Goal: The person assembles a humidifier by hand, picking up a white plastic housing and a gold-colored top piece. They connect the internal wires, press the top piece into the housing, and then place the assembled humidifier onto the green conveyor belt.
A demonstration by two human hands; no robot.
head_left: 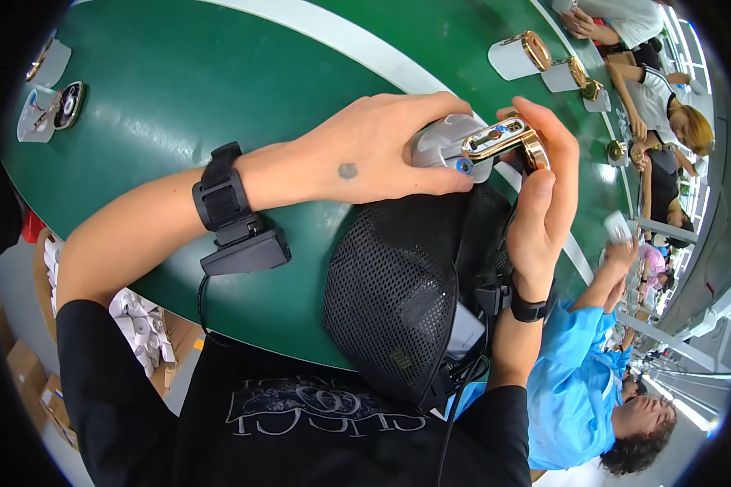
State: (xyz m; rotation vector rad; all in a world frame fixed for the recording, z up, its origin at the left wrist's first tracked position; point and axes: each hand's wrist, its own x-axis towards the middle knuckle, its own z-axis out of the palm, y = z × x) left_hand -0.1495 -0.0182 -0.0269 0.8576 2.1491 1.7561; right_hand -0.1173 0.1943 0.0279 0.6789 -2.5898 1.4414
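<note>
My left hand (369, 146) reaches across from the left and is closed around a translucent whitish plastic housing (443, 142), fingers on its far side and thumb on its near side. A small blue part (464, 165) shows at the housing's mouth, by my thumb tip. Just right of it, my right hand (548, 199) grips a gold-rimmed cap (495, 138) between thumb and fingers. The cap is tilted, its inner side with small parts partly showing, and it overlaps the housing's open end. Whether the two are joined cannot be seen.
A black mesh bag (390, 284) lies on the green table (162, 73) below my hands. Similar white housings with gold caps stand at the left (36, 114) and far right (516, 57). A co-worker in blue (573, 390) sits at the right; a box of white parts (142, 333) is below the table.
</note>
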